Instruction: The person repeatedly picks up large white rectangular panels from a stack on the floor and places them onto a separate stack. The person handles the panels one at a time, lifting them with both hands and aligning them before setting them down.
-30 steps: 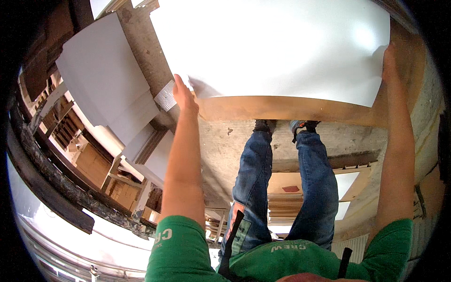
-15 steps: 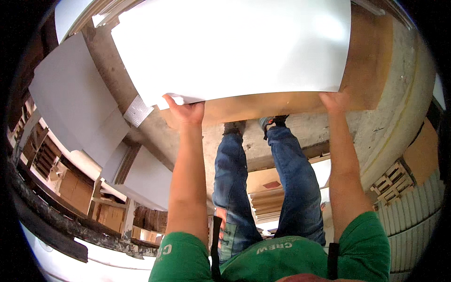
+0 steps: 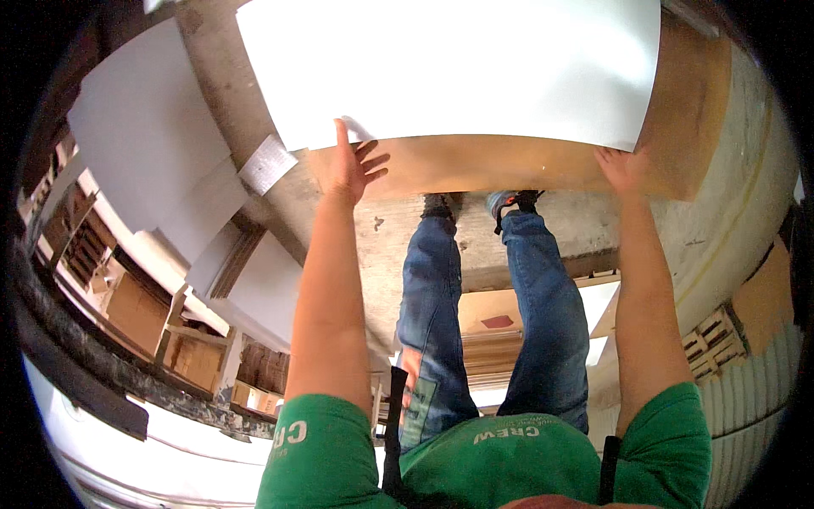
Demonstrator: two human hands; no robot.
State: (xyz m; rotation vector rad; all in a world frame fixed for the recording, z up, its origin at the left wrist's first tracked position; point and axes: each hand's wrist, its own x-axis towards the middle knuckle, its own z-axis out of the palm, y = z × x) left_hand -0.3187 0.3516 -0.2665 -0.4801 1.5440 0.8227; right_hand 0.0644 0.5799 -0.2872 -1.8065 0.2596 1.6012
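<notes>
Spreading its fingers, the left hand (image 3: 352,170) is at the near-left corner of the brown board (image 3: 500,165), thumb over the white sheet (image 3: 458,72); the right hand (image 3: 622,165) is at the sheet's near-right corner, grip unclear. Pale panels (image 3: 153,127), concrete floor (image 3: 381,254) and a pallet (image 3: 717,341) lie around. The sheet, smooth and glossy, leaves the board's near and right edges bare.

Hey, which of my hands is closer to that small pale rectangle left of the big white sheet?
Left. Your left hand is to the right of the small pale rectangle, not touching it; your right hand is much farther right, by the white sheet.
</notes>
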